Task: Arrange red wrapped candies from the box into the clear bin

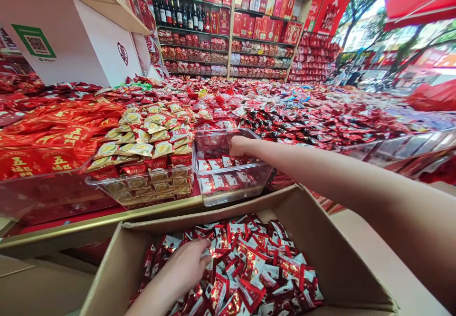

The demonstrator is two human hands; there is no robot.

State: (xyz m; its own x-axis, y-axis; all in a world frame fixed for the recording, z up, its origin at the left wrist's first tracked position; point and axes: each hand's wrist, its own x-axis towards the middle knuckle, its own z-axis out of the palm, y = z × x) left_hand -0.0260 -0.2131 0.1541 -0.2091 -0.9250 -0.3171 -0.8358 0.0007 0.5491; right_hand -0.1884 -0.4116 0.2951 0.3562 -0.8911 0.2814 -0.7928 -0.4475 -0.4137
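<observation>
My left hand (190, 263) reaches into an open cardboard box (338, 254) heaped with small red and white wrapped candies (254, 263). Its thumb and fingers close on one of these candies at the top of the heap. Inside a clear plastic bin (235, 193) is my right hand (238, 146), bent down with closed fingers. Whatever those fingers hold is hidden behind the hand. Beneath it, matching candies (223, 164) lie in neat rows along the bin's front. The box stands just in front of the bin, below its level.
Left of the bin, another clear bin holds stacked gold durian packets (153, 138); further left are red packets (60, 149). Mixed candies (295, 116) spread behind and to the right. A white carton (67, 40) stands back left, and shelves (230, 31) of bottles and boxes rise behind.
</observation>
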